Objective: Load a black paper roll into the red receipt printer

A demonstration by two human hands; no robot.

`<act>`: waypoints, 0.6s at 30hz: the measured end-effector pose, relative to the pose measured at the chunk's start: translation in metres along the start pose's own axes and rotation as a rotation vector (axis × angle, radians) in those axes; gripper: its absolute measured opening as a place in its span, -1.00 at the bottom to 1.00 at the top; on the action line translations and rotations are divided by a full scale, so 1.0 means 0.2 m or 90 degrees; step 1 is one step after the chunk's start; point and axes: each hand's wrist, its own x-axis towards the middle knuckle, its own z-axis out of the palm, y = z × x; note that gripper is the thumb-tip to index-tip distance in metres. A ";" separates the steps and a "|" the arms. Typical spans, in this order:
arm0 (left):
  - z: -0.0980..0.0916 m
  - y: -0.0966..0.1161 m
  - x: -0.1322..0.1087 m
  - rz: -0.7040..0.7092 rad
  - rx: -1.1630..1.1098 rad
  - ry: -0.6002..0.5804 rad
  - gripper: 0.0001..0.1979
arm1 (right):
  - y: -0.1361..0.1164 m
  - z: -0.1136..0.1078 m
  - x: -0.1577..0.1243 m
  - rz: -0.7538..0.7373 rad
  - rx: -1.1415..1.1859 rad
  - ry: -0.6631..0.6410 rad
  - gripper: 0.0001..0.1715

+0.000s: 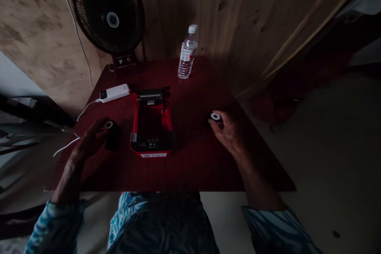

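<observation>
The hands are well apart — the left hand (87, 143) rests against a black roll (112, 135), the right hand (228, 133) grips a second roll (215, 117) — with a red printer (151, 143) between them.

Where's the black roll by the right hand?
In the head view, the black roll sits toward the right of the red table, touching the fingers of the person's right hand, to the right of the open red printer.

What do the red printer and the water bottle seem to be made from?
The red printer looks like moulded plastic, judging by its smooth, slightly shiny frame. The bottle seems to be thin, clear plastic, with see-through ridged walls; its white cap is probably plastic too.
</observation>
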 end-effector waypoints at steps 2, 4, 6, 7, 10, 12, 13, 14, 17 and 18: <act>0.02 -0.02 0.03 -0.021 -0.005 0.001 -0.53 | 0.01 0.00 -0.01 0.006 0.001 0.007 -0.44; 0.01 -0.02 0.04 -0.050 -0.008 0.008 -0.58 | 0.01 -0.02 -0.02 0.015 -0.010 0.021 -0.35; 0.00 0.01 0.03 -0.071 -0.050 0.019 -0.60 | 0.01 -0.06 -0.04 0.006 -0.036 0.055 -0.26; -0.02 0.04 0.01 -0.080 -0.091 0.024 -0.60 | 0.00 -0.07 -0.05 -0.008 -0.052 0.081 -0.24; -0.04 0.18 -0.07 -0.109 -0.293 0.029 -0.53 | -0.04 -0.12 -0.09 -0.088 -0.094 0.148 -0.30; -0.05 0.31 -0.11 -0.128 -0.434 0.030 -0.47 | -0.10 -0.12 -0.13 -0.147 -0.108 0.168 -0.38; -0.05 0.38 -0.12 -0.126 -0.463 0.027 -0.46 | -0.12 -0.11 -0.15 -0.171 -0.109 0.171 -0.42; -0.05 0.44 -0.11 -0.104 -0.467 0.015 -0.45 | -0.15 -0.10 -0.17 -0.193 -0.109 0.170 -0.46; -0.03 0.62 -0.01 -0.009 -0.429 -0.069 -0.57 | -0.20 -0.05 -0.23 -0.242 -0.103 0.161 -0.54; -0.03 0.68 0.04 0.037 -0.384 -0.110 -0.65 | -0.21 -0.04 -0.25 -0.253 -0.098 0.153 -0.56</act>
